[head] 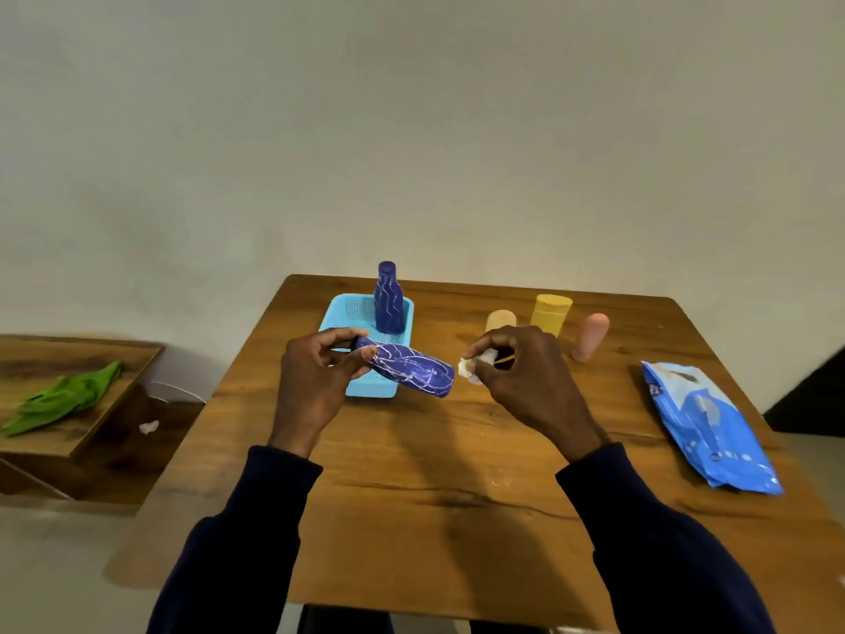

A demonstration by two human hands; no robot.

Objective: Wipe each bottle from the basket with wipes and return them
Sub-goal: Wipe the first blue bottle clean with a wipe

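Note:
My left hand (315, 372) grips the neck end of a dark blue bottle with white wavy lines (414, 373), held on its side above the light blue basket (347, 313). Its base points right toward my right hand (521, 372), which pinches a crumpled white wipe (473, 366) just off the bottle's base. A second dark blue bottle (388, 298) stands upright inside the basket at its far end. On the table right of the basket stand a tan bottle (500, 320), a yellow bottle (551, 313) and a pink bottle (592, 337).
A blue wipes pack (706, 425) lies near the wooden table's (457, 496) right edge. To the left, a lower wooden shelf (68, 354) holds a green cloth (68, 398), and a small white scrap (148, 426) lies below it.

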